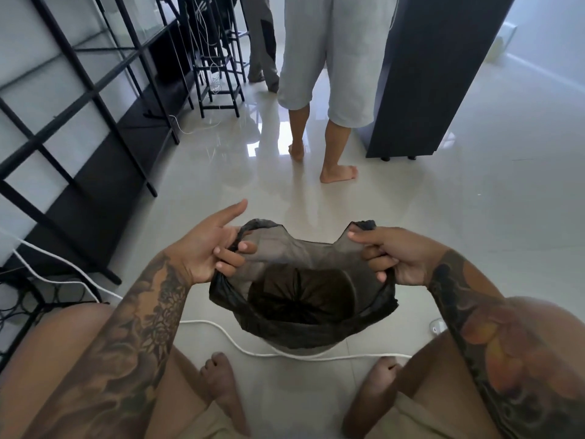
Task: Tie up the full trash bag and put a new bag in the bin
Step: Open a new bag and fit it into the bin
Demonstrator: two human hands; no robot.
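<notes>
Black bag (304, 299) — thin, half see-through, mouth spread wide over the bin (300, 346), whose pale rim just shows beneath it on the floor (474, 232) between my bare feet. My left hand (209, 248) — fingers curled round the bag's left handle loop, forefinger pointing free. My right hand (392, 258) — pinching the right handle, fingers curled under. White cable (221, 331) — crosses the floor just behind the bin, nearer me. Another person's bare legs (316, 137) — well beyond the bin.
</notes>
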